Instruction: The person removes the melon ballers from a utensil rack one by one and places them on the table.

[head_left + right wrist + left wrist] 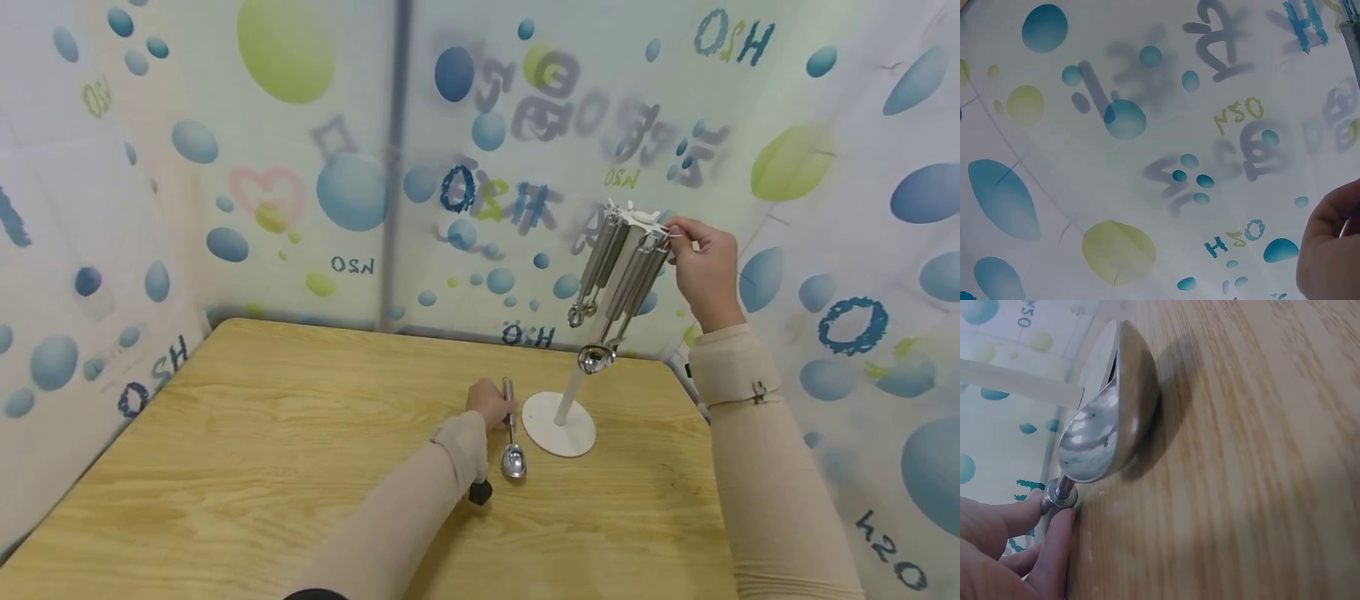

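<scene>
A metal ice cream scoop [513,460] lies on the wooden table, its bowl toward me. My left hand [490,403] pinches its handle between thumb and fingers; the left wrist view shows the shiny scoop bowl [1100,425] close up, tilted against the tabletop. Right of it stands a white utensil rack [558,425] with a round base and a hooked top. Several metal-handled utensils [626,279] hang from it. My right hand [705,267] pinches the right edge of the rack's top. In the right wrist view that hand [1332,244] shows only partly, its fingertips out of frame.
The wooden table [262,433] reaches back to a patterned curtain [352,192] with blue and green spots. Curtains also hang at both sides. A larger scoop bowl [595,359] hangs lowest on the rack, above the base.
</scene>
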